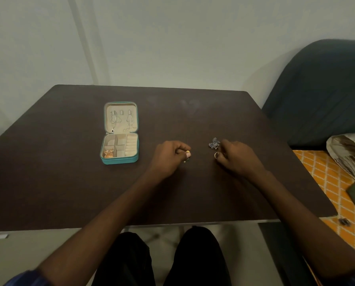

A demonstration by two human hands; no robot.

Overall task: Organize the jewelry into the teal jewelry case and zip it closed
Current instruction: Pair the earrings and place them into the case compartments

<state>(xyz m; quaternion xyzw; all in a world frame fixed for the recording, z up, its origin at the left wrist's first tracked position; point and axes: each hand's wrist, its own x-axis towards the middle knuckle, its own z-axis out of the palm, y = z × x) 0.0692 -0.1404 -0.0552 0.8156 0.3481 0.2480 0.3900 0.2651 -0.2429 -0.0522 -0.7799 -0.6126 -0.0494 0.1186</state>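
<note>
Your left hand (169, 156) is curled, its fingertips pinching a small gold piece (187, 152) that looks like a ring or an earring, too small to tell which; your right hand (237, 156) is curled too, its thumb and fingers closed on a gold ring (216, 155) at the table surface; just beyond those right fingertips, touching or nearly touching them, lies a dark blue and silver cluster of jewelry (214, 144) on the dark brown table (69, 182); well off to the left of your left fingers sits the teal jewelry case (120, 148), open flat, its zip undone; the lid (121, 117) lies back with a cream lining, two silver chain necklaces (114, 120) hanging on its hooks, one with a dark pendant at the bottom; the base is cream inside, divided into small square compartments with a row of ring rolls on its right side; a gold ornament (108, 154) fills the near-left compartment; the other compartments look bare.
</note>
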